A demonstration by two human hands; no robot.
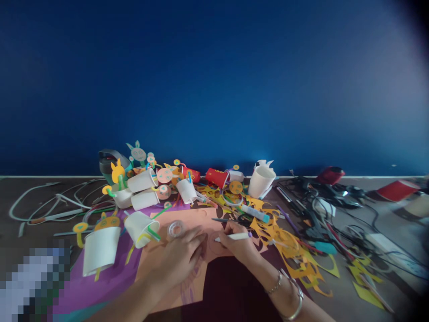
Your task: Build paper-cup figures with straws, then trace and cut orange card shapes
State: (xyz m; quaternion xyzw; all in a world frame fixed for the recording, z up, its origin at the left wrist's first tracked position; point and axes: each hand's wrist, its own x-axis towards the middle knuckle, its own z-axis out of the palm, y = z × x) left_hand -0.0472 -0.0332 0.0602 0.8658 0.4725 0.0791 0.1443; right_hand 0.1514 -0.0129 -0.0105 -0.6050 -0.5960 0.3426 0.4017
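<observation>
My right hand grips a white marker with a purple end, held low over a sheet of peach paper. A faint round outline shows on the paper by its fingers, and purple drawn lines run lower down. My left hand lies flat on the same sheet, fingers stretched out, holding nothing. Just beyond its fingers is a clear roll of tape. A dark pointed tool lies behind my right hand, partly hidden. To the left, a white paper cup with green and yellow strips leans on its side.
Purple paper lies under a decorated cup at left. More cups and paper figures line the blue wall. Yellow paper scraps, a glue stick and tangled cables spread on the right.
</observation>
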